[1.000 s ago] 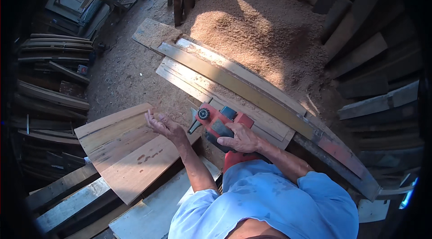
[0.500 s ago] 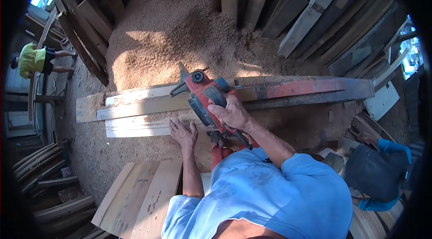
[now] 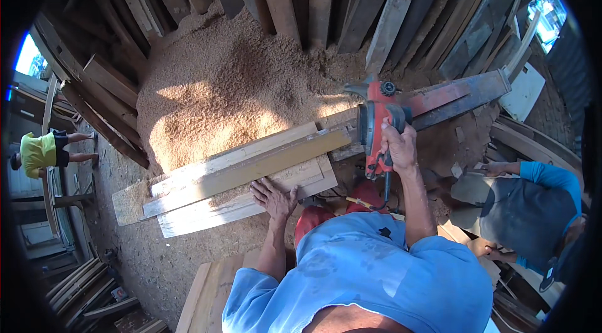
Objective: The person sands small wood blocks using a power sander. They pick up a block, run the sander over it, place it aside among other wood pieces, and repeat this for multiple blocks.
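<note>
My right hand is wrapped round the handle of a red and black electric planer. The planer is raised over the right end of the light boards, its cord hanging toward my body. My left hand lies with fingers spread on the nearest pale board, which has shavings on it. Beside that board runs a narrow yellowish wood strip, with another pale board behind it. Below them is a long beam with a worn red patch, reaching to the right.
A big heap of wood shavings lies behind the boards. Many planks lean upright at the back. More boards are at lower left. One person in a teal-sleeved top bends close at right; another in a yellow shirt stands far left.
My right hand has carried the planer right, from over the middle of the boards to past their right end. My left hand stays on the near board. The view has turned.
</note>
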### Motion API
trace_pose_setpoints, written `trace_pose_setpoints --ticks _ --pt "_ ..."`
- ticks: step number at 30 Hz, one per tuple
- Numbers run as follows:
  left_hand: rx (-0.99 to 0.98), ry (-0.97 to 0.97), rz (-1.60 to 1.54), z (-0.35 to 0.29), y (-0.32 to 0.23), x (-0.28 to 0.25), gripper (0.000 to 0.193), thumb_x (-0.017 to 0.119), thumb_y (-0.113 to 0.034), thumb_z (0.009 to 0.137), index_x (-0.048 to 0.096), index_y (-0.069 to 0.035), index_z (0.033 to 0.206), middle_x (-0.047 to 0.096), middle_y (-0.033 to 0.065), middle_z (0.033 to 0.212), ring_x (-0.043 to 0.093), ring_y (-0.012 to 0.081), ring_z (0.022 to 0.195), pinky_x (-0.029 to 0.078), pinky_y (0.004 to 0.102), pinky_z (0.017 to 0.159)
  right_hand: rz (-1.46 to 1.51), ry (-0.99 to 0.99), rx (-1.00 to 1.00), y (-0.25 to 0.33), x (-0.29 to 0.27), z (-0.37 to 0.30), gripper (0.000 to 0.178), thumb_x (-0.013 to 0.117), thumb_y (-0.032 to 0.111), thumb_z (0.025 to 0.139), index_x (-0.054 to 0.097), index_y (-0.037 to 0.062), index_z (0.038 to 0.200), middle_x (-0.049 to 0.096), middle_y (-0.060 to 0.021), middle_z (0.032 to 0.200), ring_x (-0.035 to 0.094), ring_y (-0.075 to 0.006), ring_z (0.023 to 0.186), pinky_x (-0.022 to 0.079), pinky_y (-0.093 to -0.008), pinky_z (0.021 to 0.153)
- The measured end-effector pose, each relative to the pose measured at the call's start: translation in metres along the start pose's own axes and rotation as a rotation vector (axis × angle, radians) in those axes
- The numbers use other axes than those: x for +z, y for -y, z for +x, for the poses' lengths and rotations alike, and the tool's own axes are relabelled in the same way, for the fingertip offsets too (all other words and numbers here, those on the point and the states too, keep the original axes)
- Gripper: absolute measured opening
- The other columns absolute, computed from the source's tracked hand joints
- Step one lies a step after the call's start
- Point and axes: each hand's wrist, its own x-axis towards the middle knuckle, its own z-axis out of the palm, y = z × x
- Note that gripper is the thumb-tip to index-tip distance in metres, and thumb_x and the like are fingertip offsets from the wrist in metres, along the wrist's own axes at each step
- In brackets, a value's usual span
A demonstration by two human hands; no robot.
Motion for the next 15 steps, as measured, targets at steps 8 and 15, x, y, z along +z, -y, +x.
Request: trace_pose_setpoints --ticks 8,15 --pt "-0.040 0.002 0.027 0.003 -0.014 0.000 0.127 0.053 -0.083 0.081 0.010 0.009 0.157 -0.001 0.0420 0.160 -0.004 0.0588 0.149 0.004 0.0690 0.117 -0.059 0.031 0.089 0.008 -0.032 0.046 0.015 0.069 0.016 0.094 0.060 0.0046 0.099 0.055 0.0004 0.069 0.052 -0.0075 0.051 0.044 -0.0253 0.045" --pt "-0.348 0.180 -0.049 0.003 -0.068 -0.018 0.128 0.063 -0.075 0.079 0.010 0.012 0.156 0.007 0.0421 0.160 0.006 0.0575 0.150 0.010 0.0678 0.118 -0.125 0.341 0.175 0.009 -0.019 0.105 0.020 0.068 0.017 0.094 0.060 0.0025 0.105 0.055 0.0003 0.068 0.052 -0.0080 0.051 0.044 -0.0260 0.046"
